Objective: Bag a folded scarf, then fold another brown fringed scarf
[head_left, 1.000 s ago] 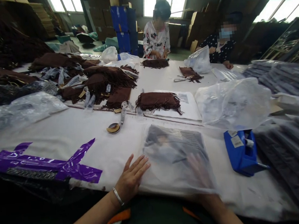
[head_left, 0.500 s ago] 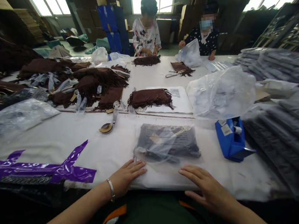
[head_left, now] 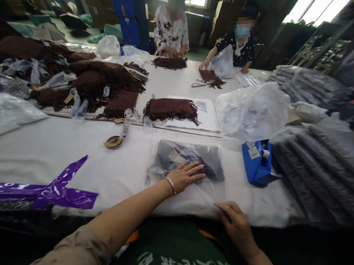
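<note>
In front of me on the white-covered table [head_left: 113,189] lies a clear plastic bag [head_left: 211,154] with a dark folded cloth inside and a pale tag showing through. My left hand [head_left: 186,177], a bracelet at its wrist, rests flat on the bag with its fingers stretched out. My right hand [head_left: 235,217] is at the table's front edge, thumb and fingers pinching the near edge of the plastic bag. To the right of the bag stands a blue tape dispenser [head_left: 256,168].
Bagged dark packs [head_left: 313,160] are piled at the right. Behind my bag lie a folded brown fringed scarf [head_left: 171,110] and a puffed clear bag [head_left: 252,110]. Brown scarves [head_left: 95,80] heap at the left, near purple tape [head_left: 53,192]. Two people stand across the table.
My left hand has moved right and forward onto the bag. My right hand has closed on the bag's near edge. The view has shifted; one person across reaches toward a brown piece.
</note>
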### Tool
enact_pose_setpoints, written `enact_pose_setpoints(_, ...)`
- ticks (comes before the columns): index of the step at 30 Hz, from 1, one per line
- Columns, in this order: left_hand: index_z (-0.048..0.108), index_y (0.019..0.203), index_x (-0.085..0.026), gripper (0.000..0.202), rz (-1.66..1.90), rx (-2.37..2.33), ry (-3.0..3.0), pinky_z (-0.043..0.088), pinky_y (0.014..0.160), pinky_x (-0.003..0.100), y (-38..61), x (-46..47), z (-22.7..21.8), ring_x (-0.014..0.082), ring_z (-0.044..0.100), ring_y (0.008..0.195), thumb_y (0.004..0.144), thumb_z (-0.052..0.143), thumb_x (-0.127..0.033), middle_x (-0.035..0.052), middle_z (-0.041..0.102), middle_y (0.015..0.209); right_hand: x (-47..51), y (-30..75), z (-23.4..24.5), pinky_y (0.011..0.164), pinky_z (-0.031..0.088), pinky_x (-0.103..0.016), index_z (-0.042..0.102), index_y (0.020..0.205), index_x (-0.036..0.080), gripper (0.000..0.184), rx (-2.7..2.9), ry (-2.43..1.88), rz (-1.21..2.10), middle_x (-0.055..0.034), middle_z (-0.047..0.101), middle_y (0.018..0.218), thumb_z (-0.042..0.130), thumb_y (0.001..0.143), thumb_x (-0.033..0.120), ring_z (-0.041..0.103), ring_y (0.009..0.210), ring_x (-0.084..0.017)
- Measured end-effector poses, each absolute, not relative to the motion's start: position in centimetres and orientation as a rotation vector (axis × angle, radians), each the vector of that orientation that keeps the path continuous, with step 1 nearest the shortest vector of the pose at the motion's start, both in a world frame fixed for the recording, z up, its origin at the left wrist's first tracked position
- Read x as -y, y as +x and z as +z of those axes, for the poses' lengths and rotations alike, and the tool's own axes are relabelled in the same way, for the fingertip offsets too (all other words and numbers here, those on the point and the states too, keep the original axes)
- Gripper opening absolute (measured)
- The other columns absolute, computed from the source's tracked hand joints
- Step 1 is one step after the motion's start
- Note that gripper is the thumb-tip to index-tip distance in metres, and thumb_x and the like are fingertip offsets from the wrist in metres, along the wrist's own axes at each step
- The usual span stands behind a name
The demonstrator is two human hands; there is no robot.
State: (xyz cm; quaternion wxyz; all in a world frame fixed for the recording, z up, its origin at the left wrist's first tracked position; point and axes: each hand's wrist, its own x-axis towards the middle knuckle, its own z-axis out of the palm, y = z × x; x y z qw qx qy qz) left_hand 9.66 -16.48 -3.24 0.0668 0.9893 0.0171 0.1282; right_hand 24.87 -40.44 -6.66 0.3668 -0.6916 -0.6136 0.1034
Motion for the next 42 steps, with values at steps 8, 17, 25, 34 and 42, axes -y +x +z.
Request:
enact_pose_setpoints(8, 0.036, 0.138, -0.027, 0.043, 0.452, -0.030, 2.993, 0.017, 0.114, 0.046, 9.5, 16.4, -4.2, 0.0219, 0.016, 0.139, 0.095, 0.040, -0.021, 0.0048, 0.023, 0.150, 45.1, 26.7, -5.4, 0.068, 0.051, -0.031, 0.057, 0.109, 0.026, 0.028, 1.839, -1.667, 0.373, -0.0045, 0.054, 0.082, 0.044, 0.089, 0.010, 0.057, 0.079, -0.019)
enact_pose_setpoints(17, 0.039, 0.137, -0.026, 0.045, 0.124, 0.264, 2.777, 0.012, 0.117, 0.037, -1.7, 14.6, -1.3, 0.0191, 0.028, 0.136, 0.092, 0.047, -0.030, 0.0043, 0.040, 0.142, 37.3, 30.8, -0.9, 0.109, 0.031, -0.044, 0.038, 0.137, 0.030, 0.045, 2.154, -1.684, 0.723, -0.0038, 0.038, 0.142, 0.046, 0.093, 0.033, 0.034, 0.130, -0.023)
enact_pose_setpoints(25, 0.027, 0.142, -0.027, 0.082, -0.203, -0.121, 2.654, 0.013, 0.115, 0.047, -10.0, 11.7, 2.4, 0.0277, 0.027, 0.135, 0.074, 0.069, -0.042, 0.0072, 0.031, 0.147, 36.5, 34.7, -2.5, 0.112, 0.022, -0.046, 0.022, 0.144, 0.031, 0.087, 2.338, -1.662, 0.913, -0.0050, 0.022, 0.150, 0.070, 0.073, 0.050, 0.022, 0.135, -0.030)
enact_pose_setpoints(34, 0.064, 0.086, -0.017, 0.034, 0.659, -0.736, 2.214, 0.048, 0.081, 0.029, -6.5, 14.6, -1.9, 0.0158, 0.058, 0.085, 0.095, 0.036, -0.033, 0.0056, 0.063, 0.087, 37.0, 33.9, -4.5, 0.110, 0.028, -0.039, 0.045, 0.132, 0.029, 0.048, 1.967, -1.746, 0.783, -0.0025, 0.043, 0.139, 0.053, 0.086, 0.040, 0.038, 0.128, -0.022)
enact_pose_setpoints(42, 0.053, 0.068, -0.018, 0.042, 0.845, -1.443, 2.372, 0.042, 0.063, 0.027, -7.2, 17.3, -2.8, 0.0152, 0.054, 0.064, 0.098, 0.029, -0.035, 0.0027, 0.056, 0.066, 36.2, 27.4, -8.0, 0.059, 0.043, -0.036, 0.060, 0.075, 0.022, 0.055, 1.103, -2.304, 0.294, -0.0067, 0.064, 0.064, 0.029, 0.086, 0.066, 0.060, 0.063, -0.027)
